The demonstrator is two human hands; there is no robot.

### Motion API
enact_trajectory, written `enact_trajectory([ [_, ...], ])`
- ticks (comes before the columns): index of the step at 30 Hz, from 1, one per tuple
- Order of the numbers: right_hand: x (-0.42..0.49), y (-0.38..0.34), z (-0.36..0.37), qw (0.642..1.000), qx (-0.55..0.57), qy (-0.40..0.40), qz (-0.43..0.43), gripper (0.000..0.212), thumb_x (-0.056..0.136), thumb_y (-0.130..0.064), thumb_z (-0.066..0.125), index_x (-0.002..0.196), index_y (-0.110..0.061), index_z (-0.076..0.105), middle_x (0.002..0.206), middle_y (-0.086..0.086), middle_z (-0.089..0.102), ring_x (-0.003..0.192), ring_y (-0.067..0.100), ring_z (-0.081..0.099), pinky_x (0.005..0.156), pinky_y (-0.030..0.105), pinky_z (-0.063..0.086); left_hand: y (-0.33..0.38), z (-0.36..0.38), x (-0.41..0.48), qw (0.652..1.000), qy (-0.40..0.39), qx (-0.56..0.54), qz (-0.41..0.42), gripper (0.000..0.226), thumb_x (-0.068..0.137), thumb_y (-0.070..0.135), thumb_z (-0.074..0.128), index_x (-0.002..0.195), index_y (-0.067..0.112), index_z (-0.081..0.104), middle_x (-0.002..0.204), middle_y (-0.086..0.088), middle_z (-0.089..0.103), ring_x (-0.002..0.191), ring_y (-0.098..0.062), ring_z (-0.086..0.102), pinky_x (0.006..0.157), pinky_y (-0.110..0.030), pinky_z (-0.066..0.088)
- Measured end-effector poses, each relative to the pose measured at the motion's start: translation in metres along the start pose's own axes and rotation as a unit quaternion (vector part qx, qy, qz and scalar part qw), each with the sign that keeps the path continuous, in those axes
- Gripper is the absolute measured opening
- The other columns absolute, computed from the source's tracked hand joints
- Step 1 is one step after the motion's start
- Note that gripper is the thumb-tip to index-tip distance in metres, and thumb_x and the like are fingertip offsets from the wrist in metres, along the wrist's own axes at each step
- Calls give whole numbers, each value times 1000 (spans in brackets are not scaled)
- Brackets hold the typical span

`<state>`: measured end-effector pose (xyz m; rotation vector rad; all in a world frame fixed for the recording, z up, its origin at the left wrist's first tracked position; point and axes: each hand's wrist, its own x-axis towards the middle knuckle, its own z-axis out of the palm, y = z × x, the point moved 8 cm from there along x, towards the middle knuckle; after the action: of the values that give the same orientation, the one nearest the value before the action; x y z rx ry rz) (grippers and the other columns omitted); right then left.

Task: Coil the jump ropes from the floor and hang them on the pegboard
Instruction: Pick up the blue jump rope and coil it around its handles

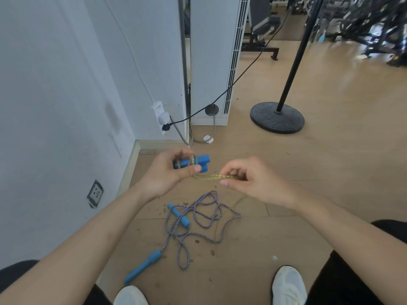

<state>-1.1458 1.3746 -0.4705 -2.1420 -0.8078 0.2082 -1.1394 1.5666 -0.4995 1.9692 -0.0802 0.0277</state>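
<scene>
While the left hand [167, 170] grips two blue handles [199, 162] at mid-frame, the right hand [253, 179] pinches the yellow rope [211, 177] stretched between them.
On the left, fingers and thumb curl round the handles, held side by side with yellow turns wrapped about them; to the right, thumb and fingertips nip the strand. At lower centre a striped rope [198, 216] lies tangled on the wooden floor [297, 168].
</scene>
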Motion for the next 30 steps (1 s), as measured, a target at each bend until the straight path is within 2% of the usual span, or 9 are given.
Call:
enact_trajectory([
  [4, 1, -6, -15, 999, -19, 25, -19, 12, 89, -14, 74, 86, -25, 71, 59, -26, 58, 55, -2, 50, 55, 9, 34, 7, 30, -10, 989, -135, 32, 42, 36, 85, 18, 78, 120, 17, 70, 104, 5, 75, 95, -6, 69, 85, -19, 49],
  [8, 4, -2, -19, 998, -18, 50, -23, 8, 88, -17, 75, 85, -25, 73, 62, -23, 61, 55, 0, 50, 55, 10, 33, 20, 48, -22, 977, -196, 27, 73, 40, 90, 14, 73, 130, 16, 66, 108, 9, 75, 101, -3, 68, 88, -17, 47],
  [11, 7, 3, -21, 998, -2, 65, -22, 5, 86, -18, 77, 83, -21, 74, 63, -16, 62, 56, 2, 50, 55, 13, 34, 25, 52, -28, 973, -220, 22, 73, 42, 88, 16, 75, 129, 17, 67, 109, 4, 75, 104, -8, 69, 89, -19, 50],
  [15, 10, 5, -19, 997, 17, 76, -27, 8, 83, -24, 80, 85, -19, 74, 65, -6, 64, 58, 2, 51, 56, 19, 39, 32, 49, -33, 981, -176, 22, 75, 41, 70, 21, 91, 107, 18, 75, 95, 0, 76, 88, -7, 70, 78, -18, 50],
  [19, 12, 4, -18, 996, -3, 87, -36, 13, 81, -32, 81, 85, -24, 71, 66, -10, 62, 59, 3, 53, 57, 23, 42, 34, 45, -36, 986, -118, 70, 98, 30, 68, 29, 92, 94, 24, 77, 81, 0, 73, 75, -20, 67, 67, -31, 52],
  [22, 15, 10, -22, 995, -2, 92, -29, 14, 82, -30, 80, 88, -22, 71, 68, -5, 62, 56, 4, 50, 56, 17, 38, 38, 37, -35, 988, -70, 76, 118, 27, 70, 17, 88, 91, 26, 73, 77, 6, 71, 67, -8, 61, 63, -22, 46],
  [24, 17, 15, -23, 996, 13, 90, -21, 11, 85, -25, 78, 92, -20, 72, 72, -5, 62, 54, 3, 49, 55, 14, 38, 39, 31, -33, 992, -44, 40, 107, 31, 70, 9, 84, 91, 25, 67, 75, 7, 68, 65, -5, 57, 62, -18, 43],
  [27, 20, 24, -21, 995, 69, 74, -1, 10, 90, -17, 73, 99, -16, 71, 81, 4, 65, 57, 7, 56, 55, 23, 50, 38, 27, -31, 996, -42, -26, 76, 24, 71, 11, 74, 88, 19, 59, 71, -1, 61, 62, -13, 53, 58, -24, 42],
  [30, 22, 31, -17, 993, 103, 52, 23, 14, 93, -14, 68, 106, -18, 68, 85, 0, 63, 58, 11, 60, 57, 26, 52, 32, 25, -27, 993, -37, -107, 21, 17, 68, 14, 64, 82, 15, 54, 64, 5, 49, 54, -12, 45, 46, -25, 37],
])
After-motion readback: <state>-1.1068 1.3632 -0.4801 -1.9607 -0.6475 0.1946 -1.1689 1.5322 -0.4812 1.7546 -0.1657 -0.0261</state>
